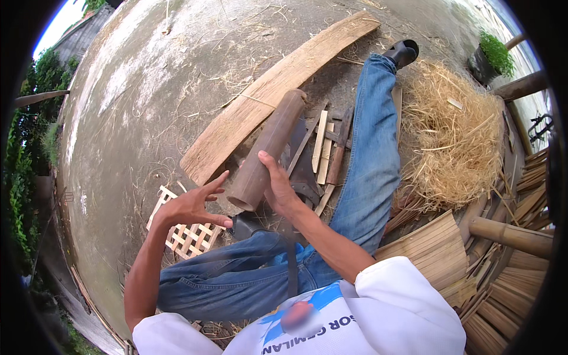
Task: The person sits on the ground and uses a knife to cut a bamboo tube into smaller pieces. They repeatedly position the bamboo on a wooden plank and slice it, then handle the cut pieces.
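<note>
A brown hollow tube (271,145), which looks like a bamboo section, slants up and away in front of me, its open end toward my lap. My right hand (279,188) grips its right side near that end, with the thumb on top and the other fingers hidden behind it. My left hand (194,207) is just left of the open end, fingers curved and spread, holding nothing. Below the left hand lies a woven lattice panel (190,239) of pale strips. Right of the tube are short pale wood strips (320,142) and a tool with a brown wooden handle (338,163).
A long flat wooden plank (278,89) lies beyond the tube. My jeans-clad leg (368,142) stretches out along the right. Past it sits a heap of straw-like shavings (455,139). Bamboo poles (512,236) and slats crowd the right edge. Loose fibres litter the concrete floor (136,118).
</note>
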